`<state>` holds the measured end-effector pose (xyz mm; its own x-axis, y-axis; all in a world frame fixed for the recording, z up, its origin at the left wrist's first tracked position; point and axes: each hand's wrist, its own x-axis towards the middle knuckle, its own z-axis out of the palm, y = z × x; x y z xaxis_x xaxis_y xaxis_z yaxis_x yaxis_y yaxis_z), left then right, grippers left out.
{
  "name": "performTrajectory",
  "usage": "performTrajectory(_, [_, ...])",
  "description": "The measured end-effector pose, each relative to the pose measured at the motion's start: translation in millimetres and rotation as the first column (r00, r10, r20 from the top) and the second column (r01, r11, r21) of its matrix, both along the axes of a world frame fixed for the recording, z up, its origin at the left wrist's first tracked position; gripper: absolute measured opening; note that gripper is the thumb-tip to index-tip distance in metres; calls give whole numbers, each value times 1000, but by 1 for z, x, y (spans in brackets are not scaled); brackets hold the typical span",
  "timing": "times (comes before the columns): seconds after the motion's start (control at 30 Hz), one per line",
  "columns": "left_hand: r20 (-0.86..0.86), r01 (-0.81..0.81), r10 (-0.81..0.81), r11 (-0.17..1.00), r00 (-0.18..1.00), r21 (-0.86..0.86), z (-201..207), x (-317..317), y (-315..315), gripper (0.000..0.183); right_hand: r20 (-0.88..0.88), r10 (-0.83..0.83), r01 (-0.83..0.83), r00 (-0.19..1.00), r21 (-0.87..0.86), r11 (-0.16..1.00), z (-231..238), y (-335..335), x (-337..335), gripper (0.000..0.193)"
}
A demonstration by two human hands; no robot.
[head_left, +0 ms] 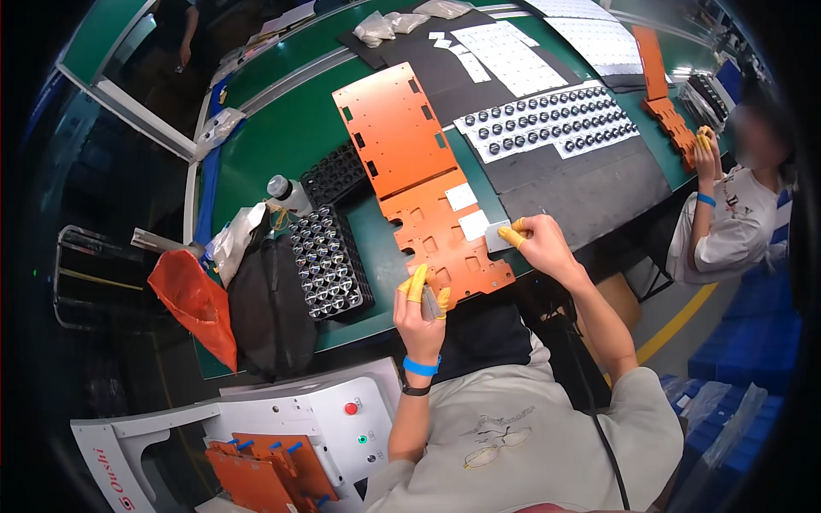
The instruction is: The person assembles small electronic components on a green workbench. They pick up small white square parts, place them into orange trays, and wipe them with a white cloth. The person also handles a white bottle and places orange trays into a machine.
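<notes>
Across the bench in front of me lies an orange hinged fixture [395,128], its flat upper panel swung away and its lower panel [425,224] showing rows of recesses. Two white square plates [460,197] sit in the lower panel's right side. My right hand [545,245], in yellow finger cots, pinches a thin pale grey plate [496,238] at the fixture's right edge, just beside the nearer white plate. By the near left corner, my left hand [420,318] is closed around what looks like a small stack of grey plates [430,303], partly hidden by its fingers.
Left of the fixture stands a black tray [359,272] of round shiny parts, near a clear bottle [295,198] and an orange bag [192,299]. Black knobs on white sheets [522,132] lie on a dark mat [599,184]. A co-worker [740,201] sits at the right by another orange fixture [671,128].
</notes>
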<state>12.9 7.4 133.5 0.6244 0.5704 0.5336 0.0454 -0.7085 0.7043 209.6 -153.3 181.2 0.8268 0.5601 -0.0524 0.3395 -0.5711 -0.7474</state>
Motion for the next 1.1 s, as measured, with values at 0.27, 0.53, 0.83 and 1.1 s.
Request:
performTrajectory(0.27, [29, -13, 18, 987, 999, -158, -8, -8, 1, 38, -198, 186, -203, 962, -71, 977, -20, 0, 5, 38])
performTrajectory(0.53, [129, -41, 97, 924, 987, -381, -9, -15, -3, 32, -381, 216, -279, 899, -117, 953, -13, 10, 11, 41])
performTrajectory(0.83, [334, 215, 55, 664, 941, -716, -11, -37, -7, 53, -448, 264, -366, 854, -158, 917, -16, 11, 25, 46])
performTrajectory(1.1, [246, 226, -13, 447, 969, -866, -23, -34, 6, 44, -284, 184, -255, 941, -239, 937, -9, 11, 9, 46])
